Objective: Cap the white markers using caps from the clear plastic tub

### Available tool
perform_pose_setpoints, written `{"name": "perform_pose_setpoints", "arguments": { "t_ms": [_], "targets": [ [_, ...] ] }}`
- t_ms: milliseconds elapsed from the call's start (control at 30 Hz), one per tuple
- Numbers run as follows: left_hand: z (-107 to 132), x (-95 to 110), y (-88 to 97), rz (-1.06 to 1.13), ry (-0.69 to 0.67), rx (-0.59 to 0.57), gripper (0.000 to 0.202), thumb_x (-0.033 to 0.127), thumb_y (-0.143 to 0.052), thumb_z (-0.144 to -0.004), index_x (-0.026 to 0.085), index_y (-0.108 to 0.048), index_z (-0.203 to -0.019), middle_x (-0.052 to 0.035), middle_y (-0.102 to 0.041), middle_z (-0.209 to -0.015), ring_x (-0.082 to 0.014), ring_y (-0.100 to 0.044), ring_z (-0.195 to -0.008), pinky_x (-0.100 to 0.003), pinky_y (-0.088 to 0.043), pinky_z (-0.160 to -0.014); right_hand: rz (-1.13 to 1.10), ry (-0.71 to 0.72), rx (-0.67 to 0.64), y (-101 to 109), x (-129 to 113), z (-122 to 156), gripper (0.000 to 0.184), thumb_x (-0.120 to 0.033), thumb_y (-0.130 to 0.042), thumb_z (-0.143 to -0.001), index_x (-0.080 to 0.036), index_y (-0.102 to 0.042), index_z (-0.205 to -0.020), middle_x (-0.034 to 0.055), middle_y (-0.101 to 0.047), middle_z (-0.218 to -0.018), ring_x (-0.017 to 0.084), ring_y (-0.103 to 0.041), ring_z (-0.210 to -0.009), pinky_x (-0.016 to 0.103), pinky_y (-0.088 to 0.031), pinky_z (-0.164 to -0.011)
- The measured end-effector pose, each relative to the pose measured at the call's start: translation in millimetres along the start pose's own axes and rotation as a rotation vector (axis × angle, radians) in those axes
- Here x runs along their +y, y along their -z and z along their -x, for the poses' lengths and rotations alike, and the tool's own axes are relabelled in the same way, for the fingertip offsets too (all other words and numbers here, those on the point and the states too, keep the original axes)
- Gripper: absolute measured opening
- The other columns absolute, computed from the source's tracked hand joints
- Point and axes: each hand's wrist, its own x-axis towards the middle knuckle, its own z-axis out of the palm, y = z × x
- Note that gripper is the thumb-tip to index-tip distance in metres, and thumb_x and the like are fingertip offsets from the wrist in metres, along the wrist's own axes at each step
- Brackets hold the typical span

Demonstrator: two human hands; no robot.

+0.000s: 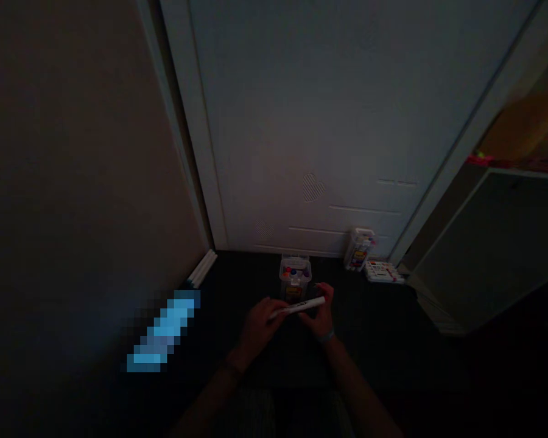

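My left hand [265,317] and my right hand [321,312] both grip a white marker [304,305], tilted slightly up to the right. The left fingers close on its left end, the right ones around its right end. Dark lettering shows on its barrel, too dim to read. Just beyond the hands stands an open clear plastic container [295,267], with several colored marker ends showing inside and a yellow-and-dark label in front. A band circles my right wrist.
White markers [203,269] lie together at the dark table's left edge, above a pixelated bright patch [162,331]. A second marker container [360,249] stands at the back right, beside a flat white case [384,272]. A pale panel [310,121] with heart reliefs rises behind.
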Motion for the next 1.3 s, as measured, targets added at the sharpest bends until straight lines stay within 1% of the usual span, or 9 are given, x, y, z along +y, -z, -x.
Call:
{"name": "perform_pose_setpoints", "arguments": {
  "t_ms": [67, 133, 233, 367, 467, 567, 833, 1033, 1300],
  "targets": [
    [-6, -8, 6.5, -0.076, -0.079, -0.044, 0.025, 0.042, -0.048, -0.083, 0.025, -0.061, -0.097, -0.002, -0.065, -0.096, -0.0201, -0.056, -0.094, -0.039, -0.035, -0.096, 0.019, -0.014, -0.016, 2, -2, -1, 0.054, -0.055, -0.055, -0.068, -0.019, -0.045, -0.108, 0.0087, -0.044, -0.104, 0.027, -0.044, -0.1, 0.043, -0.037, -0.085],
    [-9, -14, 10.5, -0.116, -0.128, -0.092, 0.027, 0.042, -0.048, -0.083, 0.025, -0.06, -0.099, -0.0022, -0.065, -0.096, -0.0197, -0.056, -0.093, -0.038, -0.037, -0.094, 0.028, -0.038, -0.031, 4, -3, -2, 0.035, -0.05, -0.041, -0.079, -0.02, -0.052, -0.093, 0.0056, -0.049, -0.089, 0.023, -0.048, -0.088, 0.04, -0.038, -0.08],
    [-10, -16, 10.4, -0.155, -0.171, -0.141, 0.028, 0.043, -0.048, -0.084, 0.025, -0.06, -0.101, -0.0023, -0.064, -0.097, -0.0194, -0.055, -0.094, -0.036, -0.038, -0.092, -0.03, -0.124, -0.079, 4, 1, 0, 0.041, -0.043, -0.024, -0.088, -0.02, -0.051, -0.068, 0.0011, -0.047, -0.065, 0.016, -0.047, -0.065, 0.031, -0.039, -0.063],
    [-11, -16, 5.7, -0.189, -0.135, -0.125, 0.028, 0.044, -0.049, -0.083, 0.025, -0.06, -0.1, -0.002, -0.064, -0.099, -0.0206, -0.053, -0.099, -0.037, -0.034, -0.094, -0.134, -0.344, -0.09, -2, 9, 3, 0.046, -0.048, -0.028, -0.088, -0.019, -0.044, -0.056, -0.004, -0.036, -0.049, 0.01, -0.036, -0.046, 0.023, -0.028, -0.045],
    [-12, -16, 3.2, -0.18, -0.1, -0.181, 0.028, 0.045, -0.049, -0.082, 0.026, -0.061, -0.098, -0.0017, -0.065, -0.098, -0.0206, -0.054, -0.097, -0.036, -0.035, -0.091, -0.151, -0.431, -0.041, -4, 12, 2, 0.047, -0.052, -0.033, -0.085, -0.019, -0.039, -0.052, -0.0054, -0.032, -0.046, 0.008, -0.031, -0.043, 0.022, -0.023, -0.042],
    [-11, -18, 1.4, -0.151, -0.089, -0.245, 0.027, 0.045, -0.048, -0.082, 0.026, -0.061, -0.097, -0.0007, -0.065, -0.098, -0.0192, -0.056, -0.093, -0.032, -0.037, -0.086, -0.137, -0.435, -0.052, -3, 9, -1, 0.047, -0.052, -0.037, -0.084, -0.019, -0.038, -0.05, -0.0056, -0.031, -0.046, 0.008, -0.029, -0.043, 0.021, -0.022, -0.042],
    [-8, -21, 0.8, -0.145, -0.019, -0.267, 0.03, 0.048, -0.042, -0.084, 0.027, -0.06, -0.096, 0.0006, -0.065, -0.089, -0.0172, -0.059, -0.081, -0.024, -0.04, -0.071, -0.145, -0.442, -0.059, -1, 1, -2, 0.048, -0.054, -0.036, -0.084, -0.019, -0.038, -0.052, -0.0057, -0.032, -0.046, 0.007, -0.03, -0.043, 0.021, -0.022, -0.041],
    [-8, -19, 0.5, -0.171, 0.017, -0.312, 0.035, 0.052, -0.039, -0.084, 0.026, -0.06, -0.093, 0.0014, -0.065, -0.086, -0.0159, -0.059, -0.078, -0.022, -0.038, -0.068, -0.154, -0.442, -0.019, -3, 2, -3, 0.049, -0.056, -0.037, -0.082, -0.019, -0.035, -0.05, -0.0061, -0.029, -0.046, 0.007, -0.027, -0.044, 0.022, -0.02, -0.041],
    [-7, -19, 1.5, -0.19, 0.022, -0.294, 0.035, 0.052, -0.038, -0.085, 0.024, -0.058, -0.087, 0.0018, -0.064, -0.08, -0.0143, -0.058, -0.073, -0.021, -0.036, -0.063, -0.24, -0.511, -0.008, -6, 6, -3, 0.049, -0.057, -0.039, -0.081, -0.019, -0.035, -0.05, -0.0067, -0.029, -0.046, 0.007, -0.025, -0.043, 0.021, -0.019, -0.04]
  ]
}}
